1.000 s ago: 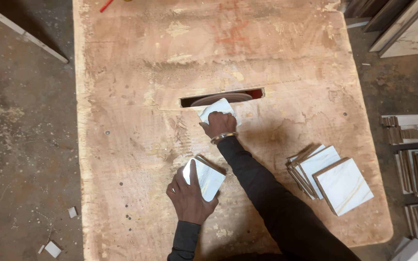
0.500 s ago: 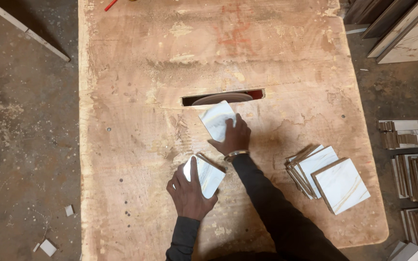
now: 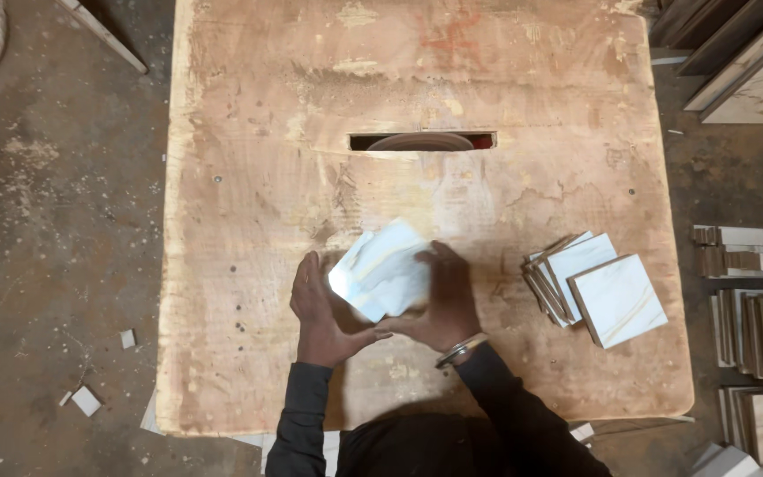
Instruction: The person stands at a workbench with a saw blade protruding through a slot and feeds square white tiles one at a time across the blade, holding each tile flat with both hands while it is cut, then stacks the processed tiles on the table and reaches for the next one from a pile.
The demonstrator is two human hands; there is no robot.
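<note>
A small stack of white square tiles (image 3: pixel 381 269) with faint veining is held just above the worn wooden saw table (image 3: pixel 249 221), near its front middle. My left hand (image 3: pixel 320 314) cups the stack from the left and below. My right hand (image 3: pixel 443 300), with a metal bracelet at the wrist, grips it from the right. The tiles look slightly blurred. Beyond them, a saw blade (image 3: pixel 421 141) shows in a dark slot in the tabletop.
A fanned pile of white tiles (image 3: pixel 598 287) lies on the table to the right. Stacked tile strips (image 3: pixel 752 353) stand on the floor at the right; boards (image 3: pixel 744 62) lean at top right. Small tile offcuts (image 3: pixel 86 399) lie on the dusty floor, left.
My right hand pulled its tile back from the blade slot toward me. It now meets the tiles in my left hand, and both hands hold them together as one stack.
</note>
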